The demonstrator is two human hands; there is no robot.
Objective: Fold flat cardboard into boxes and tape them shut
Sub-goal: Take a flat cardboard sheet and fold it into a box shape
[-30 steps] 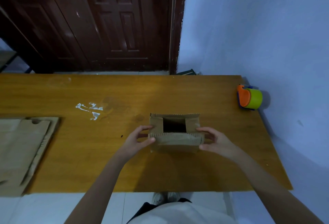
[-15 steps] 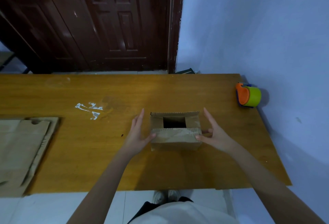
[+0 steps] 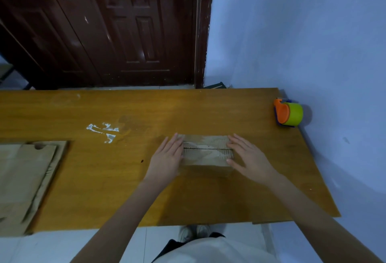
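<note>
2 flat hands, left grip and right grip unclenched, pressing box flaps, no writing legible

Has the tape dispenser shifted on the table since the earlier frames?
No. The tape dispenser sits at the table's far right corner against the wall, as before; its slight drift in the picture matches the table edge, so the camera moved.

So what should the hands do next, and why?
Probably keep the left hand pressing the box flaps down and send the right hand to the tape. Both flaps meet at a seam with no tape on it, and the tape sits far right by the wall.
</note>
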